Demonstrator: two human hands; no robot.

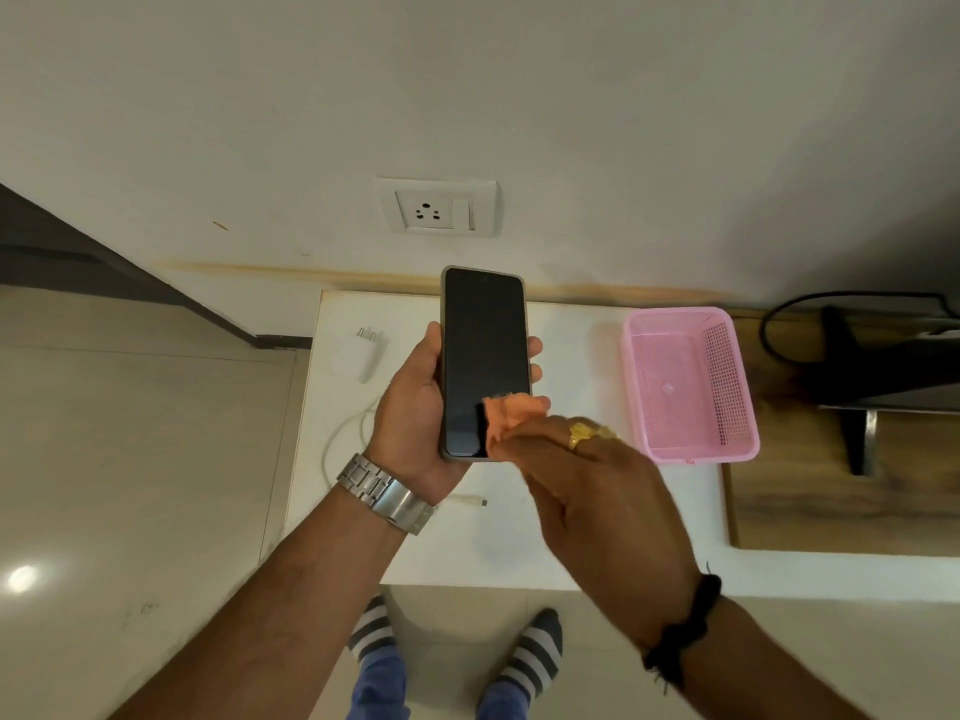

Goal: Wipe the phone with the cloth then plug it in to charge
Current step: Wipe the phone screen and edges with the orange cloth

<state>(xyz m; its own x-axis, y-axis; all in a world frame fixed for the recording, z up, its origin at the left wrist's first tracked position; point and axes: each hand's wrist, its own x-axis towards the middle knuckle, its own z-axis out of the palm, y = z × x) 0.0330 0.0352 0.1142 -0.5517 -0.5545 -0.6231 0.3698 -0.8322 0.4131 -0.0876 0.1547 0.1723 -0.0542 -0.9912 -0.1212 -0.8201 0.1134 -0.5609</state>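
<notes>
Head view: left hand (415, 407) grips the phone (484, 361) by its edges, raised above the white table (571, 522). Right hand (597, 491) pinches the orange cloth (511, 410) against the lower screen; finger positions are probably hidden. Risk: excess wiping pressure could slip the phone from the edge grip.

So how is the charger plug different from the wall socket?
The charger plug lies loose on the white table; the wall socket is fixed to the wall above. The plug has pins sticking out; the socket has round holes, all empty. Both are white.
</notes>
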